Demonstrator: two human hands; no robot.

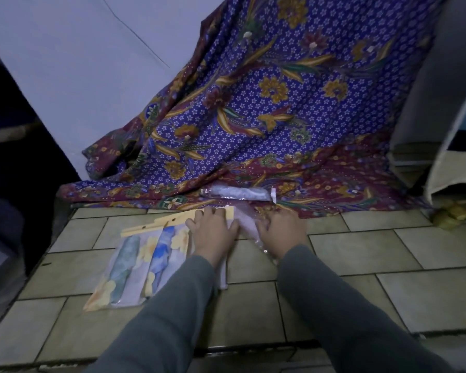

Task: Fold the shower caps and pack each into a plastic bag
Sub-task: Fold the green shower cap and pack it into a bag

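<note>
Near the centre of the frame, a little below the middle, the person's left hand lies palm down with fingers spread and fairly straight on a pale lilac shower cap spread on the beige tiled floor. This looks like pressing, to keep the thin material flat while a fold is set. The right hand sits just to the right of it, fingers bent down onto the cap's edge and the crinkled clear plastic bag there; whether it pinches the plastic or only presses on it cannot be told, since the fingertips are hidden. Both grey sleeves reach in from the bottom of the frame.

To the left of the hands lies a flat clear retail pack with a yellow header strip, holding folded blue and floral caps; its header end slips under the left fingers. It probably serves as the stock of caps or as a model of the finished fold.

Just above the hands, on the hem of a purple and maroon floral batik cloth draped across the upper frame, rests a rolled bluish cap in a narrow clear bag, set well clear of the work area, so it is likely a finished piece.

The cap in hand seems partly folded and not yet bagged
</note>
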